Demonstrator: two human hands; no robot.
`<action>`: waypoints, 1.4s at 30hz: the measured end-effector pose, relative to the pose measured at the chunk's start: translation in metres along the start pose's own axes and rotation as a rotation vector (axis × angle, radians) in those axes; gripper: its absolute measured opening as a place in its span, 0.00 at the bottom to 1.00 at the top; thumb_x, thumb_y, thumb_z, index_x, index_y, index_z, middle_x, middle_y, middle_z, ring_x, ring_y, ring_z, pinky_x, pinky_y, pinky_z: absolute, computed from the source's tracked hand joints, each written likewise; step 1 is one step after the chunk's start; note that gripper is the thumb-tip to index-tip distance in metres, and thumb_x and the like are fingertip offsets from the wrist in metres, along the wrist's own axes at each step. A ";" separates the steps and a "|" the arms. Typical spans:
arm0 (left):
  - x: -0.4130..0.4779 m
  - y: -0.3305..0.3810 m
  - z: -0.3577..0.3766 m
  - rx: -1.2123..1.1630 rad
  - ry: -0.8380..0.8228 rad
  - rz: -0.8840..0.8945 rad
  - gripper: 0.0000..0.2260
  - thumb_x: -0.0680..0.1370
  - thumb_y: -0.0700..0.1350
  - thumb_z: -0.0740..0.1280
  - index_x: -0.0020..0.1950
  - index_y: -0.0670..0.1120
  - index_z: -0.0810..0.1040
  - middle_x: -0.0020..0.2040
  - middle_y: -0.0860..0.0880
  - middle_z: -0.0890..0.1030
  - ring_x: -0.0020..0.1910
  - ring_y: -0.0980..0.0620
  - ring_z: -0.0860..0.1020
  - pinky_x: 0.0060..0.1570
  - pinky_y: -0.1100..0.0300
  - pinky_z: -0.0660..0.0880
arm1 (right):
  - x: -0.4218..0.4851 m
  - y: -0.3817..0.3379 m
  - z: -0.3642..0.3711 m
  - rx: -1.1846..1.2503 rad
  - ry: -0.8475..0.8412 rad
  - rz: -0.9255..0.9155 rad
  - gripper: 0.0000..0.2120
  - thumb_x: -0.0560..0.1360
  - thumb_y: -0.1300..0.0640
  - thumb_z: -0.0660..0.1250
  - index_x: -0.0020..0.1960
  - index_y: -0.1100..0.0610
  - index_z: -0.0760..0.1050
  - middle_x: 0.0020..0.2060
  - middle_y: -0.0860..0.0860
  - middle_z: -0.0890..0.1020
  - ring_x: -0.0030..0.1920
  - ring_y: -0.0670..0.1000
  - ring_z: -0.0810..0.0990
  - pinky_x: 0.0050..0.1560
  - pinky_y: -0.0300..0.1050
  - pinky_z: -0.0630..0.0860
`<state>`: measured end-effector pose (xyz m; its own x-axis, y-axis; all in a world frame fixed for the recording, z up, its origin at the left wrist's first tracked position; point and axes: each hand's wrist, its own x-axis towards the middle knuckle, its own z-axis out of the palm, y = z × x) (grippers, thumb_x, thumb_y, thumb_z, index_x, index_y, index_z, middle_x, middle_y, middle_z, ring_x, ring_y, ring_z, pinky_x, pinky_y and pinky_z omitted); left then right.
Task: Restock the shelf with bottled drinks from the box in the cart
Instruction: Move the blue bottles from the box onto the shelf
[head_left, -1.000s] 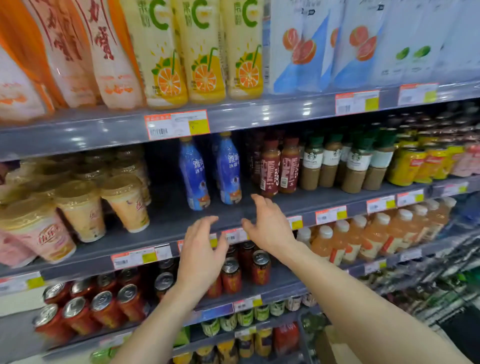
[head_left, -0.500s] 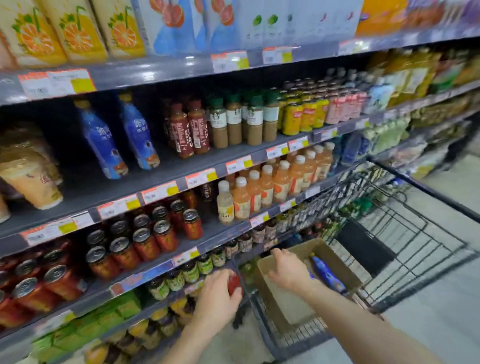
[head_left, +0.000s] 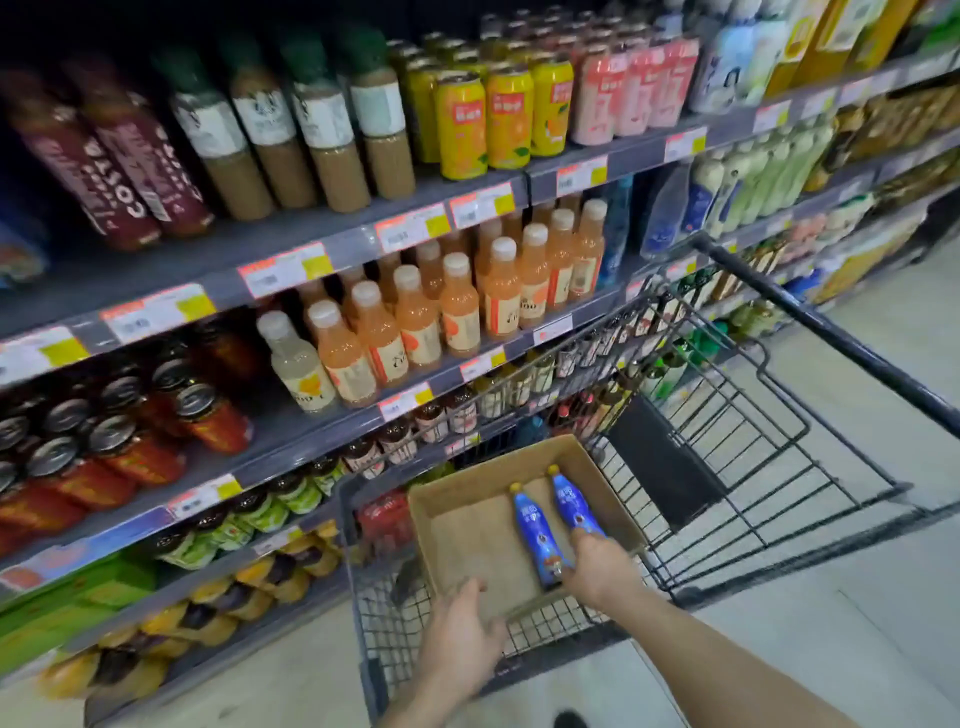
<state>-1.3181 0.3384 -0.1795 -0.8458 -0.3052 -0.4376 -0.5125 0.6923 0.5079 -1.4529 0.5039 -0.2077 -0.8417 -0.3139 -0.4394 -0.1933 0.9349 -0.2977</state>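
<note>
A brown cardboard box (head_left: 462, 540) sits in the black wire cart (head_left: 727, 467). Two blue bottled drinks with yellow caps lie side by side in it: the left bottle (head_left: 532, 530) and the right bottle (head_left: 571, 501). My right hand (head_left: 602, 569) is down on the bottom ends of the bottles, fingers around the right bottle's base. My left hand (head_left: 462, 639) hovers open over the box's near edge, holding nothing. The drinks shelf (head_left: 311, 234) runs along the left.
Rows of coffee bottles (head_left: 291, 130), yellow cans (head_left: 483, 119), orange juice bottles (head_left: 415, 317) and red cans (head_left: 130, 436) fill the shelves. The cart handle (head_left: 841, 332) runs to the right. Pale floor (head_left: 857, 623) lies right of the cart.
Both hands came down from the blue-bottle shelf to the cart. The view swung right and down. My right hand has reached into the box onto the bottles.
</note>
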 end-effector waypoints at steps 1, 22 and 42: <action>0.011 0.007 0.014 -0.004 -0.011 -0.025 0.19 0.78 0.53 0.65 0.69 0.53 0.71 0.68 0.54 0.74 0.68 0.52 0.69 0.65 0.61 0.63 | 0.013 0.012 0.002 -0.014 -0.053 0.024 0.17 0.77 0.47 0.62 0.63 0.53 0.71 0.58 0.57 0.80 0.61 0.58 0.77 0.56 0.48 0.74; 0.247 0.008 0.232 -0.115 -0.150 -0.551 0.26 0.74 0.65 0.66 0.62 0.46 0.76 0.60 0.43 0.81 0.59 0.42 0.79 0.55 0.53 0.76 | 0.227 0.114 0.133 -0.047 -0.160 0.269 0.28 0.76 0.49 0.67 0.69 0.60 0.62 0.64 0.57 0.74 0.62 0.58 0.77 0.59 0.48 0.74; 0.180 0.012 0.134 -0.578 0.048 -0.458 0.10 0.72 0.46 0.75 0.50 0.49 0.77 0.47 0.48 0.84 0.46 0.47 0.82 0.50 0.52 0.79 | 0.141 0.037 0.066 0.189 -0.122 0.279 0.20 0.63 0.40 0.69 0.44 0.55 0.74 0.45 0.53 0.84 0.48 0.55 0.84 0.47 0.45 0.80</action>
<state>-1.4567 0.3795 -0.3522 -0.5275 -0.5182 -0.6732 -0.8005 0.0376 0.5982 -1.5457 0.4833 -0.3365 -0.7805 -0.0789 -0.6202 0.1418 0.9438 -0.2985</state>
